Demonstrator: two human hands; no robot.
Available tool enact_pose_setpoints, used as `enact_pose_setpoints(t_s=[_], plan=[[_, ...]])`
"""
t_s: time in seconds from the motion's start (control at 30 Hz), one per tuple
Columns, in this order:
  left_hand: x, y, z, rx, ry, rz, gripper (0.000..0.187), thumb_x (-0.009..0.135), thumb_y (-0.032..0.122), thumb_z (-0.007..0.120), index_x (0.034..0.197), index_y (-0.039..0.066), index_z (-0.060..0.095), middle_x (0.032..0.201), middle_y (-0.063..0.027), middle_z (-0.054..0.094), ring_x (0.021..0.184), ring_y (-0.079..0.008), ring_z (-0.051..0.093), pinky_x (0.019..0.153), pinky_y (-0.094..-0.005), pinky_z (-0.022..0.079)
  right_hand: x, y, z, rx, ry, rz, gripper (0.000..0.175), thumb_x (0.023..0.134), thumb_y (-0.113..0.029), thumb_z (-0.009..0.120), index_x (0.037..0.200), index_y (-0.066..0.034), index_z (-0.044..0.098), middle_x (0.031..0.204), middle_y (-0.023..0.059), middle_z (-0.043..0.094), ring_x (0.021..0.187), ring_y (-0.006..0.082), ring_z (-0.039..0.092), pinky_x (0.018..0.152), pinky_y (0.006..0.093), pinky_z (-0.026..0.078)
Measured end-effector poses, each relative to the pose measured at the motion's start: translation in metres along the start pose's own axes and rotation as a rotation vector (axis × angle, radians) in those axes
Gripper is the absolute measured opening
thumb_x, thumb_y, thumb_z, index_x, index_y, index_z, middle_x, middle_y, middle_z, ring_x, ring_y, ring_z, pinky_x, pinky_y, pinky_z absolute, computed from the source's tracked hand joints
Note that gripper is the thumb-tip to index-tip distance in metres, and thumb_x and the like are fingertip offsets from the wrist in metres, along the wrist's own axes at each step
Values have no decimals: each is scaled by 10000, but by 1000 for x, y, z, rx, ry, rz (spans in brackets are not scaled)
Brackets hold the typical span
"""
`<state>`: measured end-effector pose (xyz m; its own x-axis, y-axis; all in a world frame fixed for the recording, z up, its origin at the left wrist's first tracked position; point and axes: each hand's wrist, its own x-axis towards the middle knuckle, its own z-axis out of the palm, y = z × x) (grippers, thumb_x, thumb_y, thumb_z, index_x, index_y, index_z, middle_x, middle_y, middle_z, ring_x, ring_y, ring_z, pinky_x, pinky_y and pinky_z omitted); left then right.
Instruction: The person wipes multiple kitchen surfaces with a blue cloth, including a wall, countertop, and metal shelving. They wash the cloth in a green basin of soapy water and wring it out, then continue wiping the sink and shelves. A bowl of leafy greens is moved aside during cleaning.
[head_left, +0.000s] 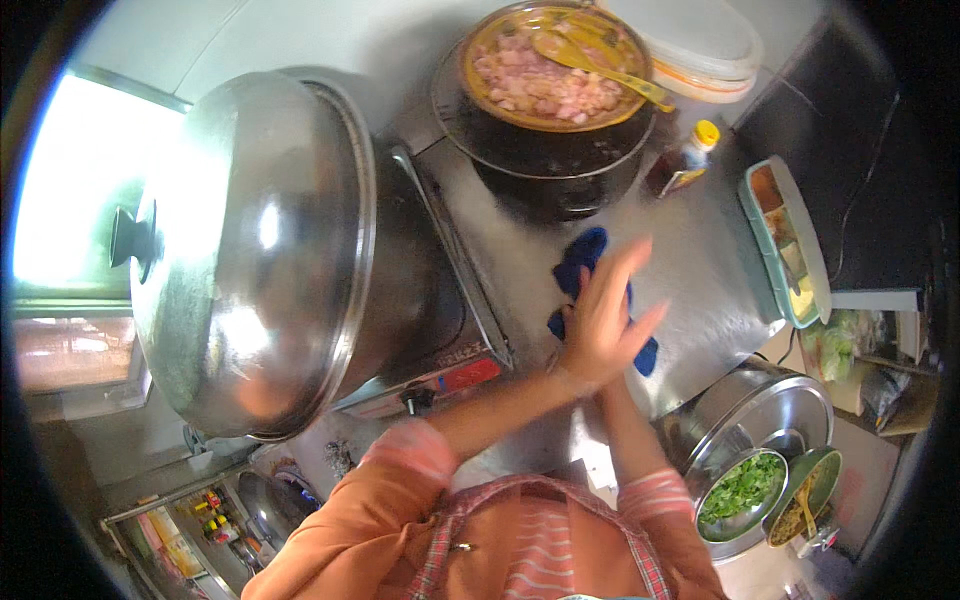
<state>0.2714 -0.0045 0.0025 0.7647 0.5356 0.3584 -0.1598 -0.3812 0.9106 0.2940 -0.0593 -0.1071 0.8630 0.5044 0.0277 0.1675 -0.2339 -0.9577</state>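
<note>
My left hand crosses over my right, blurred, its fingers apart and nothing seen in it. Beneath it my right hand is mostly hidden; only a few fingertips show at its left side, so its grip cannot be told. Dark blue cloth shows around and under both hands, over the steel counter. Beyond it a yellow bowl of chopped pale pink meat, a yellow spoon in it, stands on a dark round pot.
At left a large domed metal lid covers a big pan on a stove. A yellow-capped bottle and a compartmented seasoning box stand at right. Lower right are a steel basin, a bowl of chopped greens and a green bowl.
</note>
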Motion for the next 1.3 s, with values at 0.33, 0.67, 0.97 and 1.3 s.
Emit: enact_pose_setpoints(t_s=[0.33,0.67,0.97,1.3], plan=[[-248,45,-185,507,109,-605,212,776,-47,678,979,8,649,841,-124,692,748,-205,684,710,-293,529,125,-88,176,-364,-98,-698,370,777,2,528,1143,-35,573,1263,144,532,1169,338,523,965,396,462],[-276,20,-202,8,296,-950,242,908,17,597,1138,-29,538,968,-134,661,882,-178,639,827,-338,522,179,-44,230,-452,-224,-822,365,802,-90,519,1156,-39,595,1168,169,555,1149,339,504,1018,423,383],[-224,-11,-208,-1135,532,-1256,515,976,395,471,1355,54,397,1294,-178,517,1234,-332,476,1053,-450,400,80,-34,125,-432,-356,-795,378,724,-82,595,1099,-48,623,1184,149,561,1166,333,505,1010,419,401],[-210,-17,-197,-1297,705,-1145,655,876,470,604,1242,-54,461,1223,-186,539,1200,-333,492,1088,-410,394,-38,-28,-49,-64,-196,-209,374,727,150,417,965,-23,648,1089,143,654,1103,300,591,973,373,441]])
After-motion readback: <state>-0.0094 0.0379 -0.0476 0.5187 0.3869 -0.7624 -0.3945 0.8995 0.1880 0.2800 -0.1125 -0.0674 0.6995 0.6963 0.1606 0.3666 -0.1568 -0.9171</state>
